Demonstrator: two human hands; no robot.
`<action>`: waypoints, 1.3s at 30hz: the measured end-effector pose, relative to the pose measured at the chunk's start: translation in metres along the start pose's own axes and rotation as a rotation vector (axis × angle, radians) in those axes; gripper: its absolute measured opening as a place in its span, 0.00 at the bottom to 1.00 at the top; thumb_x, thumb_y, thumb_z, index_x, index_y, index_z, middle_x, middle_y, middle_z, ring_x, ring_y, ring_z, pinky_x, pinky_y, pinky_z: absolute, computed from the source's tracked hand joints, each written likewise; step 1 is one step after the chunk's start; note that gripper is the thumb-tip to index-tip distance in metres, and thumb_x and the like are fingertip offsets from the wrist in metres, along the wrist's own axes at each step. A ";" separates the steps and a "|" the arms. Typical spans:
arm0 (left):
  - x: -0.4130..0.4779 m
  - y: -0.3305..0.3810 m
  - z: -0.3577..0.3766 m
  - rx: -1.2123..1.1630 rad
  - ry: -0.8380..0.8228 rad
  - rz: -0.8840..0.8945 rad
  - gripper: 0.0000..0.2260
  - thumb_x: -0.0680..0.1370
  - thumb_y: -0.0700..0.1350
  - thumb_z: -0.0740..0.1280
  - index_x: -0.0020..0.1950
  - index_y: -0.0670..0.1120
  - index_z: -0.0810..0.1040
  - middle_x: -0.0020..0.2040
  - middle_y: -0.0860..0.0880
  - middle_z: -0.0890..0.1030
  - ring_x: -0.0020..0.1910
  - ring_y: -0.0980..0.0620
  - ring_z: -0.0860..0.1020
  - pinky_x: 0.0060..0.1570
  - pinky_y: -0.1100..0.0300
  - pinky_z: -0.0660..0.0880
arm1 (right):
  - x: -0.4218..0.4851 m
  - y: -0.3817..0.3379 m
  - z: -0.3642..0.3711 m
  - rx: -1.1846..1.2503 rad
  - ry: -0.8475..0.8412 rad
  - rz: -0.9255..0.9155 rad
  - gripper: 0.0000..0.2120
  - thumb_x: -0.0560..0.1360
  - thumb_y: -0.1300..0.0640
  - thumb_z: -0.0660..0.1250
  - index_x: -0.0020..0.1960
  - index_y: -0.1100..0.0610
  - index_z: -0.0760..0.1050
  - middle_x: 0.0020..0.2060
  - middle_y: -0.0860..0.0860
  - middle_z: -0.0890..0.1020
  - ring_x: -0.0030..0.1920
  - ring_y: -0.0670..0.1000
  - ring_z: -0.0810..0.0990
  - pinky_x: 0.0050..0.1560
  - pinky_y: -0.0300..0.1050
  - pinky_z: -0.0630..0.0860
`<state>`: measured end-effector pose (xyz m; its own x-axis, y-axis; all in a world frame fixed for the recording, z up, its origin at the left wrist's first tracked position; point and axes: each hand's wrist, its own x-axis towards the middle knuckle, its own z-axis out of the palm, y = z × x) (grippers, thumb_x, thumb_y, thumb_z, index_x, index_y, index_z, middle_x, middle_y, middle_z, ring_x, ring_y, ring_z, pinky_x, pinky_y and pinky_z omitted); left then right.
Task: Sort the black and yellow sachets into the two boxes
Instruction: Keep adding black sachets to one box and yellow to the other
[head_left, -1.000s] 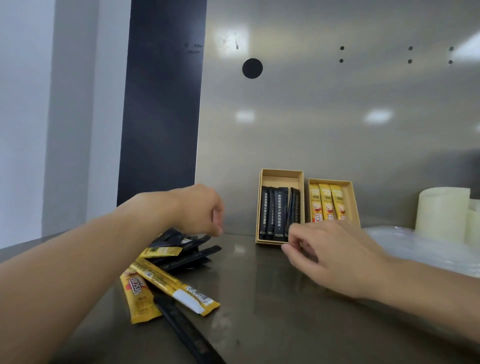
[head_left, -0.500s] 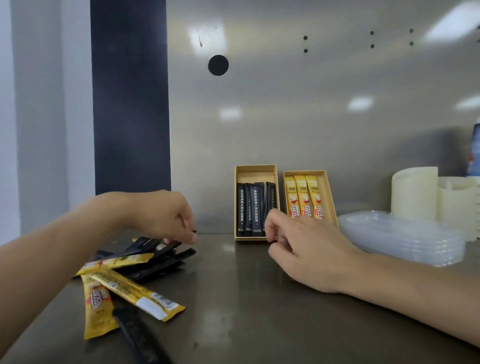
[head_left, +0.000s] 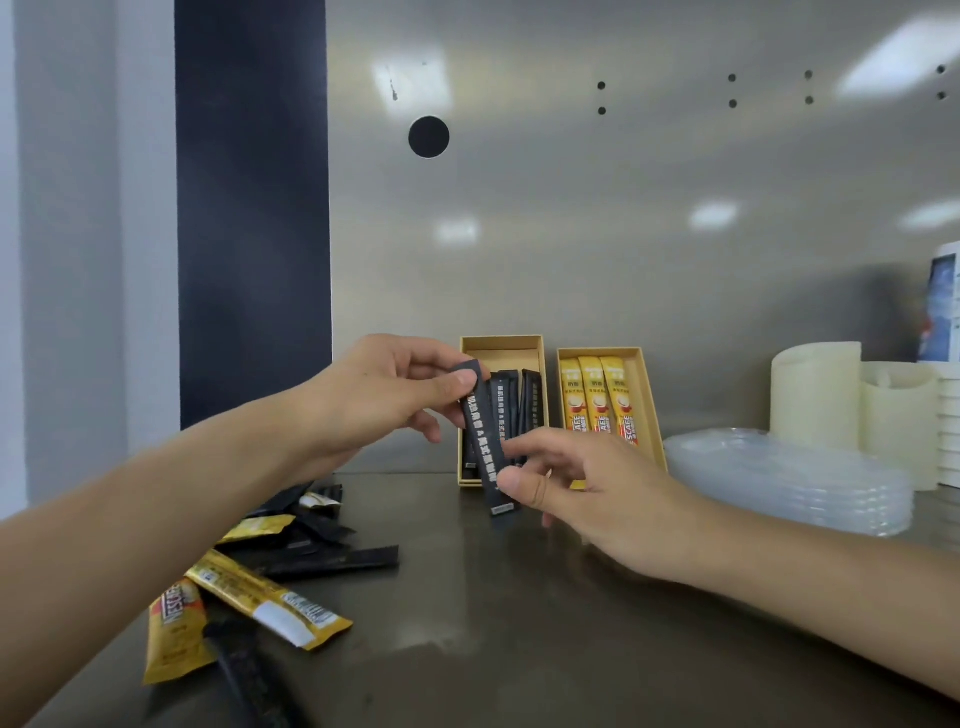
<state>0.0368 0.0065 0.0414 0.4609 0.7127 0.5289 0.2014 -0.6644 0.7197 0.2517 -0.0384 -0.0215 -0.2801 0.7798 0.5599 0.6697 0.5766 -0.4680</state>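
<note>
Several loose sachets (head_left: 270, 561), black and yellow, lie in a pile on the steel counter (head_left: 519, 649) at far left. The left hand (head_left: 379, 395) pinches the upper end of one black sachet (head_left: 485, 441) between thumb and forefinger. This sachet stands nearly upright, slightly tilted, clear of the counter. It is just in front of the left box (head_left: 501, 345), not inside it. That open cardboard box holds a row of black packets (head_left: 535, 405) set on end. The right hand (head_left: 587, 493) pinches the lower end of the held sachet between thumb and fingers. The right box (head_left: 649, 410), just beside the first, holds three yellow packets (head_left: 600, 400) side by side. Farther right, a stack of clear plastic trays (head_left: 789, 478) rests on the counter, with cream cylinders (head_left: 813, 395) behind it.
</note>
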 end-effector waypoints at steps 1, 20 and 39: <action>0.001 -0.001 0.000 -0.018 0.005 -0.004 0.09 0.81 0.40 0.67 0.58 0.38 0.82 0.48 0.42 0.86 0.43 0.50 0.82 0.38 0.62 0.80 | 0.000 -0.001 0.001 0.031 -0.003 0.006 0.18 0.74 0.37 0.65 0.58 0.44 0.78 0.45 0.42 0.85 0.40 0.45 0.84 0.32 0.29 0.72; 0.002 0.000 0.003 -0.020 0.013 -0.019 0.10 0.76 0.42 0.73 0.55 0.39 0.83 0.43 0.41 0.86 0.41 0.52 0.84 0.46 0.61 0.83 | 0.005 0.003 0.000 0.279 0.082 0.017 0.07 0.78 0.53 0.70 0.46 0.53 0.85 0.34 0.46 0.84 0.35 0.42 0.79 0.38 0.32 0.72; 0.001 -0.008 0.006 0.081 -0.080 0.001 0.10 0.76 0.40 0.74 0.57 0.42 0.84 0.45 0.37 0.85 0.43 0.49 0.84 0.48 0.55 0.84 | 0.004 0.006 0.005 0.308 0.102 0.056 0.08 0.70 0.50 0.77 0.46 0.52 0.84 0.40 0.50 0.87 0.42 0.52 0.85 0.48 0.49 0.84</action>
<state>0.0411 0.0110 0.0335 0.5277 0.6939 0.4899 0.2689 -0.6836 0.6786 0.2511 -0.0306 -0.0260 -0.1678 0.7927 0.5860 0.4378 0.5925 -0.6762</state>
